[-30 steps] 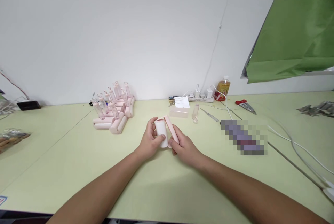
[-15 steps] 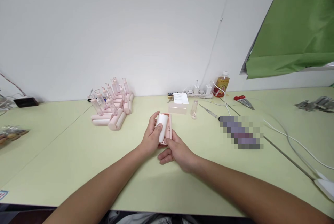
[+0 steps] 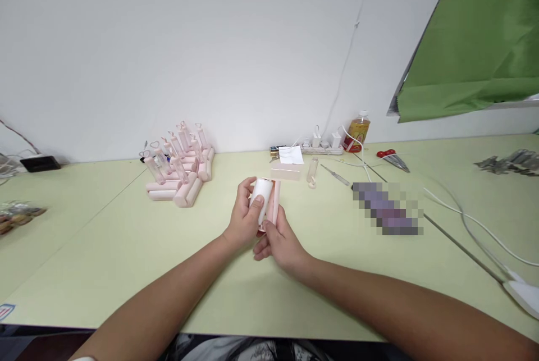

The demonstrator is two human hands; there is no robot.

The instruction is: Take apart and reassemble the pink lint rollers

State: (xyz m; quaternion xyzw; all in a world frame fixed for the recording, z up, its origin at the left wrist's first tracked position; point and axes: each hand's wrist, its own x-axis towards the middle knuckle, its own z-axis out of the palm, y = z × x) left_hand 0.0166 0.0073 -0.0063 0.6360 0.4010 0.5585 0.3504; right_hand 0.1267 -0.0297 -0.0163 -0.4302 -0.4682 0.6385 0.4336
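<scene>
My left hand grips a white roll that lies in a pink holder. The thumb presses on the roll's front. My right hand holds the lower end of the pink holder from below and from the right. Both hands sit close together above the pale green table, at its middle. The bottom of the roll and holder is hidden by my fingers.
A pile of pink holders and clear tubes lies back left. Behind my hands are a pale box, a clear tube, a power strip, a bottle, red scissors and white cables. A pixelated object lies to the right.
The pink holder, held apart and tilted beside the roll, has closed in against it. My right hand slid down under the holder's lower end. The view shifted slightly.
</scene>
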